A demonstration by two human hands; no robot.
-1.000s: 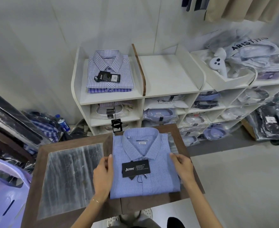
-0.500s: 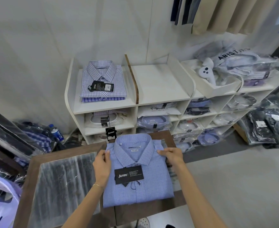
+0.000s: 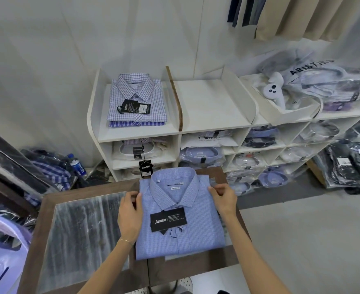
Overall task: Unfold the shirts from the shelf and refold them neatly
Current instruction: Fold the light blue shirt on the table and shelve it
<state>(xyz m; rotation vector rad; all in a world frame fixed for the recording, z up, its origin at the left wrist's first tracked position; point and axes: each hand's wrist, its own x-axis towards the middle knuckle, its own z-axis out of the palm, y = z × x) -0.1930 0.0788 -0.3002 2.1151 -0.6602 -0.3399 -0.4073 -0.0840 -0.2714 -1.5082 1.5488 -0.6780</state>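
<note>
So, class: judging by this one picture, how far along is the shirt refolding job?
Done: the blue shirt lies folded flat on the table, collar up, tag on its front. In hand: the left hand and right hand pinch its shoulders. Left: the checked shirts stacked on the shelf; whether those are already refolded cannot be told.

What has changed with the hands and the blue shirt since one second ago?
Both hands slid up the shirt's sides: the left hand and right hand now pinch the blue shirt at its shoulders, beside the collar. The shirt stayed folded on the table, tag on top.
</note>
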